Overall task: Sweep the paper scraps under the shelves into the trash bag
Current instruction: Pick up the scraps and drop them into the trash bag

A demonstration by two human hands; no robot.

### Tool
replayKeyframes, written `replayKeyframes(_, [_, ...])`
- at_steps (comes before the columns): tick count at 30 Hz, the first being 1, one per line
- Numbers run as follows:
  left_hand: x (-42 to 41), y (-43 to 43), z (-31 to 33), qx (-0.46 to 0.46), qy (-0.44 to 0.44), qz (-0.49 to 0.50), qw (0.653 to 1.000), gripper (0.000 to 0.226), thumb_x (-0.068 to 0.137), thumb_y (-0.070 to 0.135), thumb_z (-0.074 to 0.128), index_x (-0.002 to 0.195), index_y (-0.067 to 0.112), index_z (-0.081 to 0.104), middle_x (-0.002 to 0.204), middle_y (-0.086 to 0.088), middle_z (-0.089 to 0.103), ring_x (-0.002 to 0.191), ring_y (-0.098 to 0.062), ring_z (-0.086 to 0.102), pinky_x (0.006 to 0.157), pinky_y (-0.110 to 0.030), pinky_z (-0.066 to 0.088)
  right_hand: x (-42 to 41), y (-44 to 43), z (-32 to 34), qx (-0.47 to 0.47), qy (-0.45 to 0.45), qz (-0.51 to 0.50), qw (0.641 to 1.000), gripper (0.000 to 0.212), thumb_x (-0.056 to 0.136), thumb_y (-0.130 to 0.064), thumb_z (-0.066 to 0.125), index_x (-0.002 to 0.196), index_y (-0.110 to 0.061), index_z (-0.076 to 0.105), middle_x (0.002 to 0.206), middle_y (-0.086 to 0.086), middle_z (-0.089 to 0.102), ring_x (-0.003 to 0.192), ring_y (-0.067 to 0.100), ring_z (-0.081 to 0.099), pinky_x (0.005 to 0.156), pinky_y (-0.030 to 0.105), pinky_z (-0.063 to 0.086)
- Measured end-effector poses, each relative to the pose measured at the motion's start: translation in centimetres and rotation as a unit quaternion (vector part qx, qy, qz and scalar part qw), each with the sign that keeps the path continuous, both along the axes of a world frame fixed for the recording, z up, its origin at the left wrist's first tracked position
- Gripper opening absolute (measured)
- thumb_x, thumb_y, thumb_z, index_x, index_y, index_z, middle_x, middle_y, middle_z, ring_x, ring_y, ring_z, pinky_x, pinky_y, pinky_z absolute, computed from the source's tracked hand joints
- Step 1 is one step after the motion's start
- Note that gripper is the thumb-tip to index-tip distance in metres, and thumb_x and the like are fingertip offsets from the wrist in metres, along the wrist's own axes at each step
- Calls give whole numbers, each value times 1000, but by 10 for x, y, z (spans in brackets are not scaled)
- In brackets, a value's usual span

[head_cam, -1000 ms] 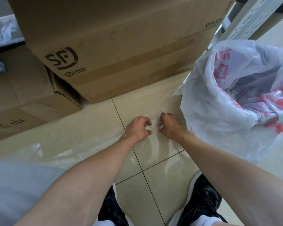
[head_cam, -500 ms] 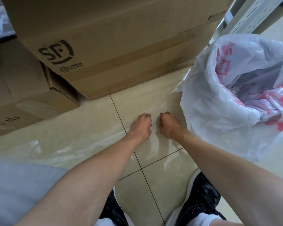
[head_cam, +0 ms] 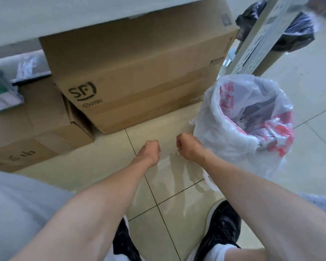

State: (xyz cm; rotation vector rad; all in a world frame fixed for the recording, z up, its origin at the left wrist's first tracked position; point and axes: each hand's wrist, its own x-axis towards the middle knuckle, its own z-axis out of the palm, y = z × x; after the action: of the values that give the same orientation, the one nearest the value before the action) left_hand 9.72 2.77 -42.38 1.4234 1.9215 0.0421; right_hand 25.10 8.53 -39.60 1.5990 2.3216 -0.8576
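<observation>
My left hand (head_cam: 151, 149) and my right hand (head_cam: 188, 147) are both curled into fists just above the beige tiled floor (head_cam: 109, 159), a small gap between them. A pale speck of paper scrap (head_cam: 179, 147) shows at the fingers of my right hand. Whatever my left fist grips is hidden inside it. No loose scraps show on the tiles between the hands. The white trash bag (head_cam: 224, 132) with red print stands open right beside my right hand, its mouth facing up.
A big SF cardboard box (head_cam: 139, 81) sits under the shelf board straight ahead. Flatter cartons (head_cam: 36, 129) lie to its left. A white perforated shelf post (head_cam: 262, 34) and a black bag (head_cam: 294, 32) are at the back right. My black shoes (head_cam: 222, 227) are below.
The small scraps seen between my fingertips a second ago are gone from the floor. Both hands have closed into fists and drawn slightly apart, and my view has pulled back and up.
</observation>
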Motion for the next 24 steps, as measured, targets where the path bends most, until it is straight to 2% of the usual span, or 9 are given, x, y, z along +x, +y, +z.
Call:
replayKeyframes(6, [-3, 7, 61, 41, 12, 1, 999, 20, 90, 2, 46, 99, 13, 60, 120, -15, 58, 107, -33, 58, 88, -31, 47, -9, 12, 69, 66, 32, 23, 997, 15, 78, 2, 55, 84, -8, 65, 99, 16, 67, 94, 32, 62, 80, 32, 49])
replayKeyframes(10, [0, 18, 111, 69, 33, -6, 997, 16, 92, 7, 49, 95, 16, 62, 115, -15, 64, 104, -34, 62, 83, -31, 48, 5, 26, 120, 102, 55, 11, 993, 15, 77, -1, 53, 82, -14, 60, 100, 13, 61, 91, 30, 60, 81, 34, 50])
replayKeyframes(13, [9, 31, 147, 102, 30, -12, 994, 16, 93, 10, 48, 88, 20, 59, 113, -12, 64, 102, -34, 62, 86, -37, 52, 25, 37, 159, 135, 48, -4, 990, 16, 79, -2, 55, 76, -18, 55, 95, 9, 60, 84, 27, 59, 74, 36, 50])
replayKeyframes(19, [44, 67, 197, 167, 8, -20, 986, 16, 94, 16, 51, 88, 27, 61, 108, -2, 64, 96, -24, 61, 81, -34, 51, 79, 57, 212, 198, -4, -7, 980, 32, 79, -4, 59, 66, -27, 42, 74, -4, 48, 73, 20, 54, 63, 32, 46])
replayKeyframes(22, [73, 82, 210, 187, -11, -38, 981, 13, 94, 16, 52, 92, 24, 62, 107, -3, 65, 95, -24, 61, 84, -37, 52, 103, 68, 224, 202, -20, -27, 979, 34, 78, 2, 59, 63, -23, 42, 77, 1, 50, 75, 23, 54, 64, 31, 44])
replayKeyframes(24, [94, 91, 213, 192, -16, -60, 979, 13, 94, 17, 52, 98, 18, 64, 107, -5, 66, 95, -27, 62, 85, -40, 53, 120, 72, 223, 203, -34, -30, 978, 33, 76, 7, 54, 62, -20, 43, 79, 5, 51, 72, 24, 54, 58, 28, 40])
